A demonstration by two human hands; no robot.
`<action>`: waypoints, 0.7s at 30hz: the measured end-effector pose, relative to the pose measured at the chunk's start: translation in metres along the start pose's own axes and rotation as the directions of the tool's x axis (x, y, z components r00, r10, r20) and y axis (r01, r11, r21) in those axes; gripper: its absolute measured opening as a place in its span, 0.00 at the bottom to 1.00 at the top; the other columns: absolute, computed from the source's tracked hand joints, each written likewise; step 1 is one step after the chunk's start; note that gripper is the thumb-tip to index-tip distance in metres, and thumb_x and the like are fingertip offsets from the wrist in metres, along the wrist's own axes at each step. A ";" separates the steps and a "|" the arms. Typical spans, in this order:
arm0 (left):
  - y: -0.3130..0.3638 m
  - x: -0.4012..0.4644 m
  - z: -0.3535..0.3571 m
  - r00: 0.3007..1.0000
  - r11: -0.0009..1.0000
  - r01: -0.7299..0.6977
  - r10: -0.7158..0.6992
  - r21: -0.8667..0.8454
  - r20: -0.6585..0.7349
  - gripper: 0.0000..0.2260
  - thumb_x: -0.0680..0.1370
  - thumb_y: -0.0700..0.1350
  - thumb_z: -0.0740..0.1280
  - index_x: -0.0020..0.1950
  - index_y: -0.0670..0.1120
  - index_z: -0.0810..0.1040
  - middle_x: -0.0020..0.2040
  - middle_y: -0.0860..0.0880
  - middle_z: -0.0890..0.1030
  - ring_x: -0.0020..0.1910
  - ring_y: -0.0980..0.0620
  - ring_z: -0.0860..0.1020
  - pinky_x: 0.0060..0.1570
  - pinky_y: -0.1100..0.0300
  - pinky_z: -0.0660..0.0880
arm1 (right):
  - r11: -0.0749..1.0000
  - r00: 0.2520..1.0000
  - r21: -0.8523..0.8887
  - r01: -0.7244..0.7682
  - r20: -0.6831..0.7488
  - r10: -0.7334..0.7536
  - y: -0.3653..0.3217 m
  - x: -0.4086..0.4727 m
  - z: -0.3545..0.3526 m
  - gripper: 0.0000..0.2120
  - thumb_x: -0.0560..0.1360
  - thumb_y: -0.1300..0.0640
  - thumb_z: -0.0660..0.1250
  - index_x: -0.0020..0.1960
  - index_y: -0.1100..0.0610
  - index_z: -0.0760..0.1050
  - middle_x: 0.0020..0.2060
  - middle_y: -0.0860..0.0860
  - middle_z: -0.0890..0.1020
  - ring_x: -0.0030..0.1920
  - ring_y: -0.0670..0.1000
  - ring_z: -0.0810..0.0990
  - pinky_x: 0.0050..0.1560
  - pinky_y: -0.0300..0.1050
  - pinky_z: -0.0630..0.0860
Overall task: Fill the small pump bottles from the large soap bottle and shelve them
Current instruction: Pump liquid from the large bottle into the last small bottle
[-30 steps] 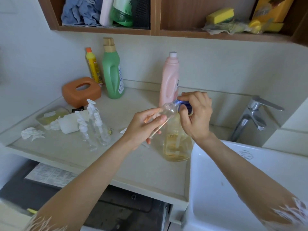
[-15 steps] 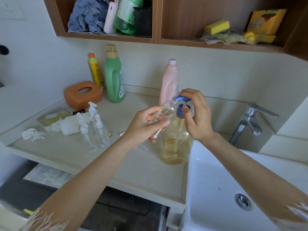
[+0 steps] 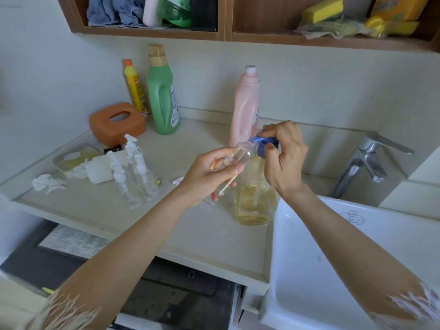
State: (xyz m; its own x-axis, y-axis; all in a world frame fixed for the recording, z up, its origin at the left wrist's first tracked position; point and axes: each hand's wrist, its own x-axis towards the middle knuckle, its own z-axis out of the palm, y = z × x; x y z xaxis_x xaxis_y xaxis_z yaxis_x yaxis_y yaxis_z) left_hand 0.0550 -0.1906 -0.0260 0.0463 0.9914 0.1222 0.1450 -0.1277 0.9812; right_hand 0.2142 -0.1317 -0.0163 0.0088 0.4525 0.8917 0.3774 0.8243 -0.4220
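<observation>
The large clear soap bottle (image 3: 254, 203), partly filled with amber liquid, stands on the counter beside the sink. My right hand (image 3: 284, 158) curls over its blue pump head (image 3: 264, 145). In my left hand (image 3: 209, 175) I hold a small clear bottle (image 3: 242, 153) tilted, its mouth up against the blue spout; a thin tube sticks out below my fingers. Several small pump bottles (image 3: 135, 172) with white pump tops stand together further left on the counter.
A pink bottle (image 3: 245, 106), a green bottle (image 3: 163, 91) and a yellow bottle (image 3: 134, 86) line the back wall, beside an orange tissue box (image 3: 116, 123). The white sink (image 3: 345, 258) and chrome tap (image 3: 366, 160) are right. Wooden shelves (image 3: 223, 35) hang overhead, stuffed with cloths and sponges.
My head has moved a little, shifting the view. My right hand has settled lower over the blue pump head. The small bottle stays at the spout.
</observation>
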 end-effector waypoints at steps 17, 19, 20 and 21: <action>0.016 -0.008 0.006 0.996 0.997 -0.071 0.072 0.035 -0.052 0.12 0.76 0.46 0.71 0.59 0.53 0.78 0.43 0.57 0.83 0.38 0.53 0.83 0.19 0.65 0.67 | 0.998 0.993 0.041 0.049 0.108 -0.054 -0.004 0.003 -0.011 0.17 0.71 0.61 0.57 0.55 0.67 0.76 0.54 0.52 0.76 0.56 0.54 0.75 0.58 0.47 0.72; 0.017 -0.007 0.007 0.994 0.996 -0.084 0.086 0.022 -0.067 0.13 0.76 0.46 0.71 0.61 0.51 0.78 0.44 0.55 0.83 0.37 0.54 0.82 0.19 0.66 0.66 | 0.998 0.993 0.037 0.051 0.108 -0.055 -0.004 0.002 -0.010 0.17 0.71 0.61 0.57 0.54 0.68 0.76 0.55 0.55 0.76 0.57 0.58 0.76 0.58 0.47 0.72; 0.017 -0.007 0.008 0.993 0.996 -0.087 0.088 0.016 -0.075 0.14 0.76 0.46 0.71 0.61 0.51 0.78 0.44 0.55 0.83 0.37 0.54 0.82 0.19 0.66 0.65 | 0.998 0.992 0.034 0.060 0.106 -0.064 -0.003 0.001 -0.009 0.17 0.71 0.61 0.57 0.54 0.69 0.76 0.55 0.55 0.76 0.57 0.60 0.76 0.59 0.49 0.72; 0.016 -0.007 0.009 0.993 0.996 -0.089 0.089 0.010 -0.081 0.14 0.76 0.46 0.71 0.61 0.50 0.78 0.45 0.55 0.83 0.37 0.53 0.82 0.19 0.66 0.65 | 0.997 0.992 0.035 0.071 0.102 -0.074 -0.002 0.000 -0.008 0.17 0.72 0.61 0.57 0.54 0.70 0.75 0.56 0.55 0.75 0.58 0.61 0.75 0.59 0.51 0.72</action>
State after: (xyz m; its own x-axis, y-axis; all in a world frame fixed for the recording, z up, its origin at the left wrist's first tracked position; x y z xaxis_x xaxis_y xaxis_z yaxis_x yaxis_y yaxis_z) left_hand 0.0656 -0.1996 -0.0123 -0.0217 0.9750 0.2212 0.1503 -0.2155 0.9649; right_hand 0.2209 -0.1364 -0.0143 -0.1132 0.4227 0.8992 0.3446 0.8655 -0.3635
